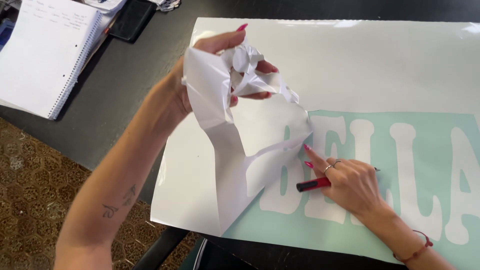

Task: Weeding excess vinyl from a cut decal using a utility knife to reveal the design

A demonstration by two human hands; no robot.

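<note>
Two hands at work, left hand (pixel 220 70) clutching crumpled glossy white film (pixel 240 100), right hand (pixel 350 182) gripping red-handled tool (pixel 314 184) on mint sheet (pixel 430 150)

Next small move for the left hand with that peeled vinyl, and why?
Probably keep pulling the white film up and leftward with the left hand, since it is crumpled there but still joined near the first letter, where the right hand presses with a red tool.

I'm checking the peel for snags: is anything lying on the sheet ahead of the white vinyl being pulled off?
Yes. The right hand, holding a red tool, presses on the sheet beside the peel edge. The left hand holds the crumpled white vinyl above it. Nothing else visible lies there.
</note>
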